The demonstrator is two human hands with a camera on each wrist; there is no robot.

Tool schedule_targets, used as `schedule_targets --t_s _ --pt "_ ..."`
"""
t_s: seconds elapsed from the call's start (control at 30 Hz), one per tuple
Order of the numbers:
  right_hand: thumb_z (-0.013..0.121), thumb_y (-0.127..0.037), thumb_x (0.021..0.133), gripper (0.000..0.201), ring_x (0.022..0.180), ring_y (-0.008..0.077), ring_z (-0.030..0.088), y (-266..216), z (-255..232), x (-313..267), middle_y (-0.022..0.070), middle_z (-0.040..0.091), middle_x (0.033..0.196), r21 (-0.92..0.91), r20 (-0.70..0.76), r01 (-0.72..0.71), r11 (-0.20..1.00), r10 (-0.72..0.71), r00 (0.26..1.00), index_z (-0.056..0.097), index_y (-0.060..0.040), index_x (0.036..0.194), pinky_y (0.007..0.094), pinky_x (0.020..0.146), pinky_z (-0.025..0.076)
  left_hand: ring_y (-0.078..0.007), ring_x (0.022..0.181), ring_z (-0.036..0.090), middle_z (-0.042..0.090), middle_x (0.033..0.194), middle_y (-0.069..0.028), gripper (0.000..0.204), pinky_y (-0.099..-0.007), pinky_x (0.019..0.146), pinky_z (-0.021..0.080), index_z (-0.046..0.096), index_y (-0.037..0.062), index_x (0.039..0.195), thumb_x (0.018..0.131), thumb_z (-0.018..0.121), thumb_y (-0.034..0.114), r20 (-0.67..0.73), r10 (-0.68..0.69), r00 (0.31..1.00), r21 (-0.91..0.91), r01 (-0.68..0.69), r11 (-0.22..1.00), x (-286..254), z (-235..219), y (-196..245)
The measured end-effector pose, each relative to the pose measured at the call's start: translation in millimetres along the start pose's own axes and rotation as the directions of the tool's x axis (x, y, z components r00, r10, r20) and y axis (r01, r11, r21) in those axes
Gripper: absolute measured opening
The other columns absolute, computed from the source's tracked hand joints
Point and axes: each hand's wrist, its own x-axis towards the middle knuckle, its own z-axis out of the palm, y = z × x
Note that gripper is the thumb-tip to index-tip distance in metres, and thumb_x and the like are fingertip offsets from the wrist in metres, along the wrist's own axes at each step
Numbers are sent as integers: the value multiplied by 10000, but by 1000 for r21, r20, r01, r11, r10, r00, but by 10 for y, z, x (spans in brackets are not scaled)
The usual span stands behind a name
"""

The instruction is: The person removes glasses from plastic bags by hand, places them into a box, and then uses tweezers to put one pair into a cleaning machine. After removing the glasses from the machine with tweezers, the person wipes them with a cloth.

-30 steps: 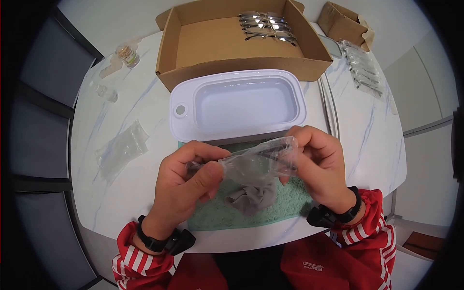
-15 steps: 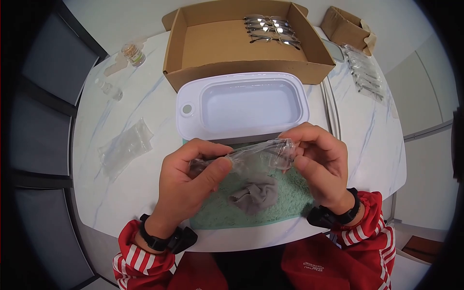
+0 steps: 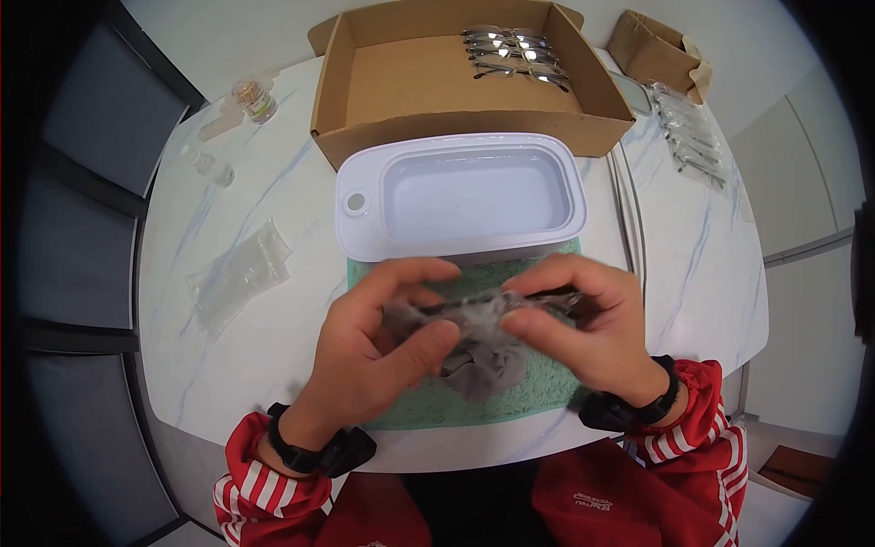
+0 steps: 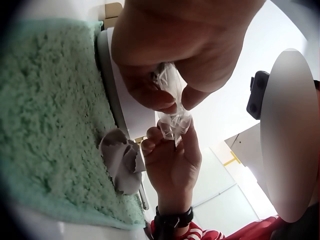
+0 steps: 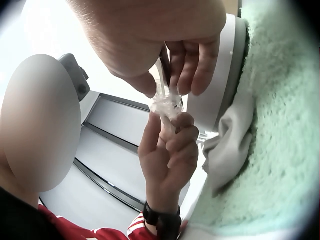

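Both hands hold a crumpled clear plastic bag [image 3: 478,316] in front of the body, over a green towel mat [image 3: 428,410]. The left hand [image 3: 369,333] grips one end between thumb and fingers. The right hand [image 3: 588,324] pinches the other end, its thumb against the plastic. Inside the bag, thin dark parts like eyeglass temples [image 5: 165,62] run into the right hand's grip; most of their shape is hidden by fingers and folds. Beneath the bag, a crumpled grey cloth [image 3: 488,374] lies on the mat.
Just beyond the hands stands a white basin [image 3: 351,237]. Behind it, a cardboard box [image 3: 392,100] holds several eyeglasses [image 3: 519,55]. Bagged glasses [image 3: 693,141] lie at right near a small carton [image 3: 656,55]. At left are an empty bag [image 3: 239,278], a small bottle [image 3: 211,169] and a jar [image 3: 255,100].
The stretched bag has been bunched up as the hands came closer together. The right hand moved slightly left and down, and dark thin parts now show beside its fingers.
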Motion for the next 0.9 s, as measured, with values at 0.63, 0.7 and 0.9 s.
schedule_targets --t_s 0.63,0.7,0.9 --pt "716 -81 944 131 704 79 605 -15 -90 49 64 682 860 271 -181 26 962 24 983 613 -12 903 227 629 504 -72 633 586 651 774 -39 158 -213 591 477 613 5 985 1033 570 149 -232 187 955 35 -184 982 6 -98 -33" --pt "695 -86 960 135 697 82 600 -3 -88 45 66 671 851 269 -167 27 963 19 986 602 -15 892 230 622 505 -70 644 584 647 776 -34 153 -212 601 476 613 7 970 1029 578 144 -166 182 969 123 -163 979 -5 -127 -46" --pt "674 -69 963 130 696 89 603 -26 -216 66 67 671 862 334 -213 50 941 24 977 588 -20 878 238 612 510 -71 634 544 613 740 -20 169 -225 595 446 587 30 873 1015 588 122 -360 326 874 16 -344 939 5 -300 0"
